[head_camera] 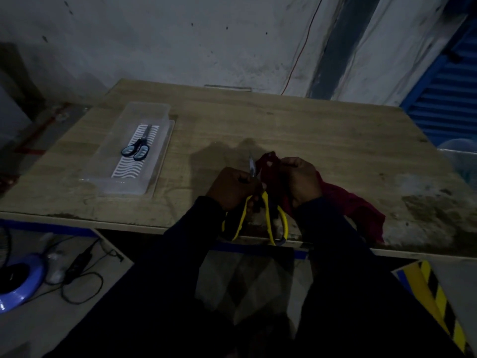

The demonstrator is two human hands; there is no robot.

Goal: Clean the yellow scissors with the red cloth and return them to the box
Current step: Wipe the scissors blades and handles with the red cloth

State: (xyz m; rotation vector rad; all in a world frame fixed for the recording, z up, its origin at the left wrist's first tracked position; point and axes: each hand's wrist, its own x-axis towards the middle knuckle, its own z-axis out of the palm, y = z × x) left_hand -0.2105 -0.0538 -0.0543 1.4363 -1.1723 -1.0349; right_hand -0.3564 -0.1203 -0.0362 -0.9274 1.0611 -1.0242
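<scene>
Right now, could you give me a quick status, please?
Left hand holds yellow scissors. Right hand wipes with red cloth. Box open, blue scissors inside.

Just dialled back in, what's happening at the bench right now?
A person is wiping the yellow-handled scissors at the near edge of the wooden table. The left hand grips them near the pivot, blades pointing away, while the right hand presses the red cloth against the blades. The clear plastic box sits to the left, holding only blue-handled scissors. The yellow pair is not yet returned.
</scene>
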